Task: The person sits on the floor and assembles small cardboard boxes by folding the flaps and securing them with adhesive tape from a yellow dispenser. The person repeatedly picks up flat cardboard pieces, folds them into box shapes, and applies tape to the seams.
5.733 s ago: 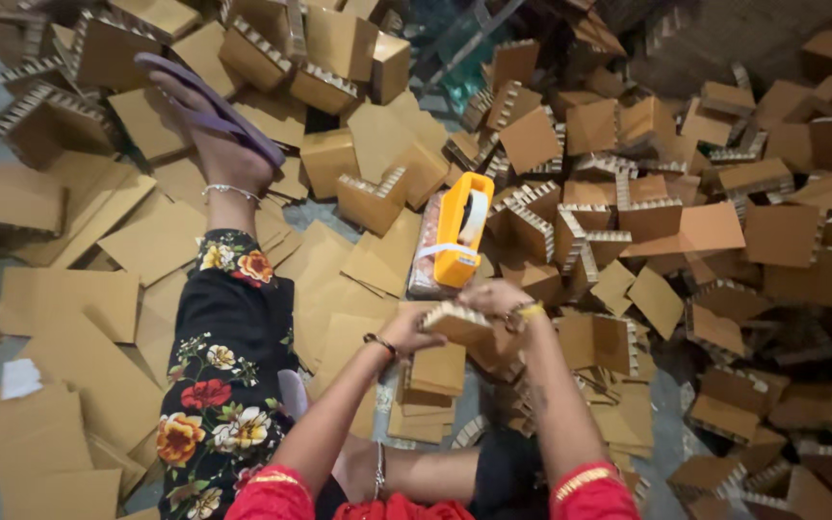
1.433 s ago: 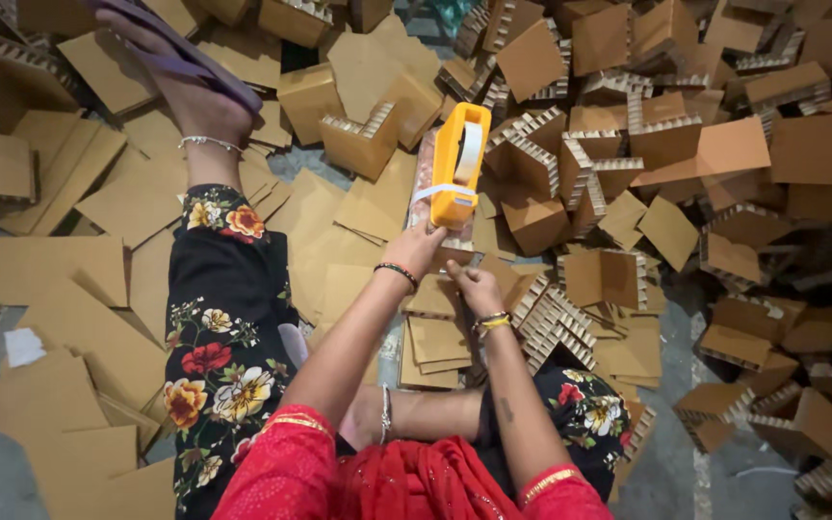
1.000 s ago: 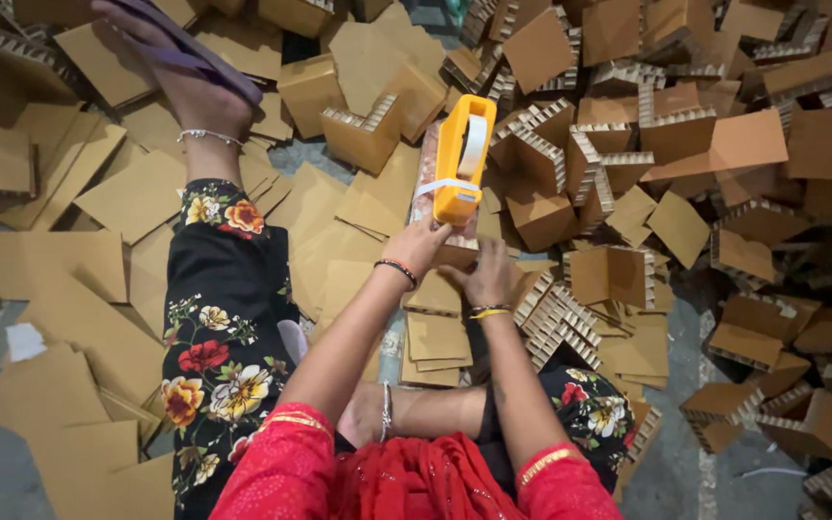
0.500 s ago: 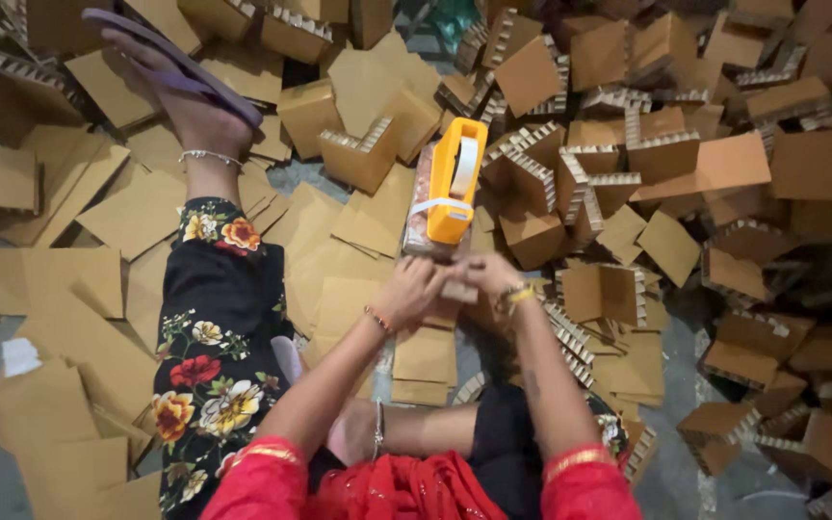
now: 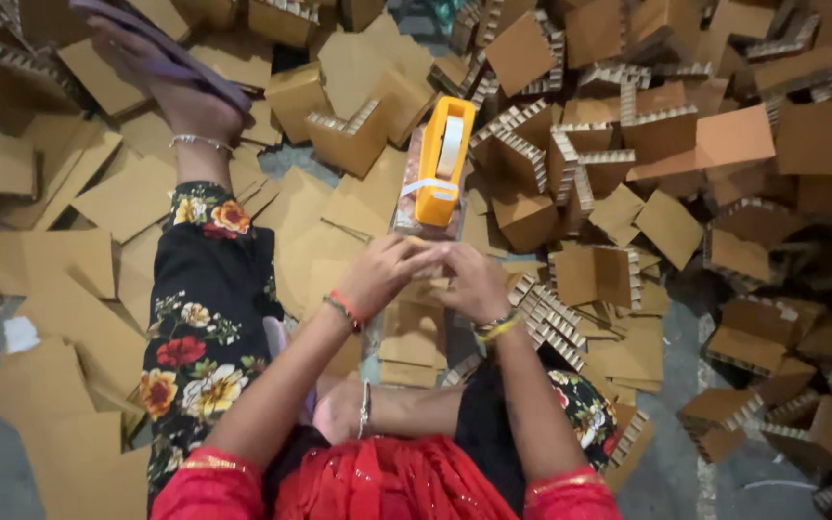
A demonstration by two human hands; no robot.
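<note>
My left hand (image 5: 385,274) and my right hand (image 5: 475,281) meet just below an orange tape dispenser (image 5: 441,159) that stands on a stone block. Together they pinch a small folded cardboard piece (image 5: 428,286), mostly hidden by the fingers. A strip of white tape hangs at the dispenser's near end, right above my fingertips. A short stack of flat cardboard pieces (image 5: 412,339) lies under my hands. My left leg in black floral cloth (image 5: 206,318) stretches out to the left.
Flat cardboard sheets (image 5: 69,260) cover the floor on the left. A large heap of folded corrugated cardboard corner pieces (image 5: 715,144) fills the right and far side. Bare grey floor (image 5: 671,462) shows at the lower right.
My hands reached up to the dispenser's tape end about a second ago, then came back down toward me. They now work close together on the small piece.
</note>
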